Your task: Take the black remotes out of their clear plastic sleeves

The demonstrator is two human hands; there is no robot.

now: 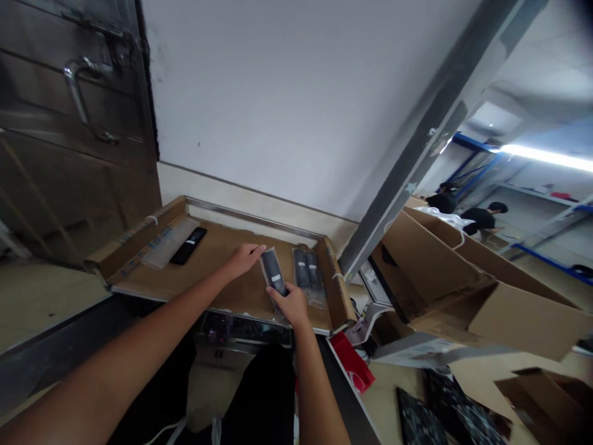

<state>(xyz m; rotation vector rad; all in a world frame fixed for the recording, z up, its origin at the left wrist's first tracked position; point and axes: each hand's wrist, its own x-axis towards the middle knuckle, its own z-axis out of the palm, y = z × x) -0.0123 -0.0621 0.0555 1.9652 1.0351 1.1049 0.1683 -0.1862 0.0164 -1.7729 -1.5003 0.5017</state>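
Bagged black remote [274,272] is being held at a tilt by the right hand [290,303] over a shallow cardboard tray [222,244], nearer the tray's near edge than its far edge. Handling of this one packet is the step being carried out. Its lower end is being clasped, with the grip closed narrowly around the clear plastic. Left hand [245,259] is being kept open, with its fingers [258,249] being extended toward the packet's upper end; whether contact is being made cannot be told from this view. Left forearm [115,321] and right forearm [310,377] are being stretched forward from the bottom of the view, with the hands being held close together. Two more bagged remotes [306,276] are being left just beside the held packet, toward the tray's right edge. Unbagged black remote [188,245] is being left near the tray's left edge, beside a clear plastic bag [162,244]. Opened cardboard cartons [440,272] are being shown to the right, while a co-worker [482,219] is being seen in the distance near blue shelving [477,157].
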